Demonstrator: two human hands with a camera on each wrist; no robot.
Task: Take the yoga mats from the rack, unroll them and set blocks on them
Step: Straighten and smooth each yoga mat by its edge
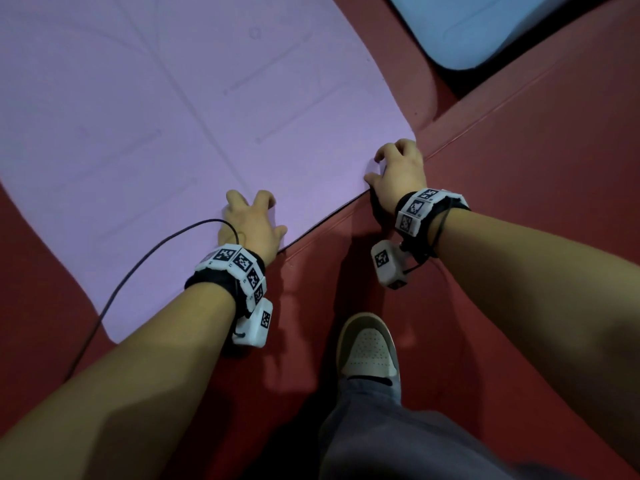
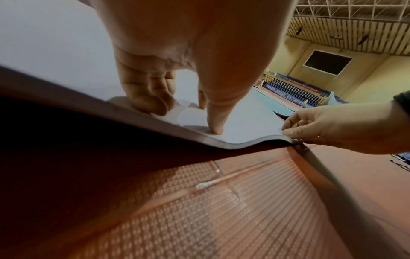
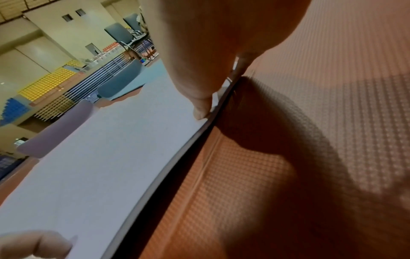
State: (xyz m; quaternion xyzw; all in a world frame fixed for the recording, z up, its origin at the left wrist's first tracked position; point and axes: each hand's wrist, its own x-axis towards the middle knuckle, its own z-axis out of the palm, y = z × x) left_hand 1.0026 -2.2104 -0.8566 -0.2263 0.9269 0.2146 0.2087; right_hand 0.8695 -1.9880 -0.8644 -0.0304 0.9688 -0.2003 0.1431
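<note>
Mat: flat lilac foam yoga mat (image 1: 145, 109), near edge rippled.
L hand (image 1: 251, 221): fingertips curled, pressing near edge.
R hand (image 1: 398, 169): pinching near-right corner; you pull taut, lay flat.

Lilac yoga mat (image 1: 145, 109) unrolled flat on red floor; near edge slightly lifted

The purple mat (image 1: 145, 109) runs out of the head view at the top and left, and the light blue mat (image 1: 491, 26) is cut at the top edge.
</note>
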